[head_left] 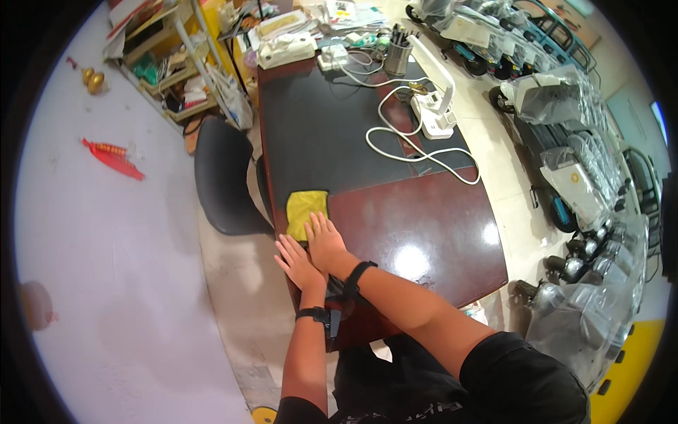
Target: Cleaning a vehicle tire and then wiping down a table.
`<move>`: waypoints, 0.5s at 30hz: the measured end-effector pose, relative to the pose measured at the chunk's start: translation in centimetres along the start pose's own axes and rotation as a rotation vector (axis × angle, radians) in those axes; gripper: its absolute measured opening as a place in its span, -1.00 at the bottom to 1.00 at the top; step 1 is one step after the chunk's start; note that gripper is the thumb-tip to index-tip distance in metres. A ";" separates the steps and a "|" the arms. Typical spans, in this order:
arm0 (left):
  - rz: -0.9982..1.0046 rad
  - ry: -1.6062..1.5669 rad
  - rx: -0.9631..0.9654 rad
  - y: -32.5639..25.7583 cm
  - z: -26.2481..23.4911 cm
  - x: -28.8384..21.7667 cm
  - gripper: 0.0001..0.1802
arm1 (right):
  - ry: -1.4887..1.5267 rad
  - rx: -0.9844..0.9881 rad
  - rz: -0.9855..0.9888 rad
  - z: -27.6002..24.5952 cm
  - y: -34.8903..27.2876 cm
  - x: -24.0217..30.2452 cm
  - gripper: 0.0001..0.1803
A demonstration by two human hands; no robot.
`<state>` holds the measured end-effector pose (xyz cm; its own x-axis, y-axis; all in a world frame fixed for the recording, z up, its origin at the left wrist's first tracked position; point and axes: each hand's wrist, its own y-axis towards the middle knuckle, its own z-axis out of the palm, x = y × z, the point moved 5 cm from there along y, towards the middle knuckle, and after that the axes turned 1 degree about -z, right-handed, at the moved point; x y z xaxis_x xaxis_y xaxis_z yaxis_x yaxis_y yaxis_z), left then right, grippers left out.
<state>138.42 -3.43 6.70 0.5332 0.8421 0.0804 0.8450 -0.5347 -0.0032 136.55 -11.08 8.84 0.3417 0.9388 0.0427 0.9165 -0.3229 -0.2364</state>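
Observation:
A yellow cloth with a dark edge lies near the left edge of the dark red wooden desk. My right hand rests flat on the cloth's near part, fingers stretched out. Beside it on the left, my left hand lies with its fingers straight and slightly spread, at the cloth's near left corner and the desk edge. The two hands touch or overlap near the wrists. The cloth's near side is partly hidden beneath them. Both wrists wear black bands.
A black desk mat covers the far part. On it are a white lamp, a looping white cable and a pen holder. A dark chair stands left; plastic-wrapped wheeled machines line the right.

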 end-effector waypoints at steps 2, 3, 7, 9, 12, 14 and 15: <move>0.065 0.038 -0.070 0.0 0.0 -1.9 -0.09 | -0.143 0.072 0.160 0.4 -1.0 -2.0 -0.30; 0.112 -0.019 -0.053 -0.4 -0.2 -2.6 -0.08 | -0.129 0.083 0.201 0.3 -1.7 -2.6 -0.30; 0.294 -0.081 0.006 -2.9 -1.7 -7.2 -0.01 | -0.192 0.226 0.228 0.1 -5.9 -6.8 -0.24; 0.393 -0.044 0.097 -4.8 -3.5 -11.7 -0.01 | -0.182 0.250 0.270 0.4 -9.2 -11.2 -0.27; 0.460 -0.138 -0.016 -7.3 -2.5 -16.1 -0.05 | -0.111 0.192 0.437 -0.2 -13.7 -15.1 -0.25; 0.505 -0.206 -0.046 -9.1 -1.8 -19.2 -0.18 | -0.105 0.240 0.513 0.6 -15.8 -18.1 -0.26; 0.551 -0.240 -0.042 -10.3 -1.9 -20.8 -0.22 | -0.106 0.307 0.582 1.8 -17.4 -19.8 -0.26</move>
<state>118.56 -15.60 7.00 0.8905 0.4297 -0.1495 0.4420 -0.8950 0.0598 113.41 -23.86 10.39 0.7262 0.6335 -0.2670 0.4824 -0.7463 -0.4586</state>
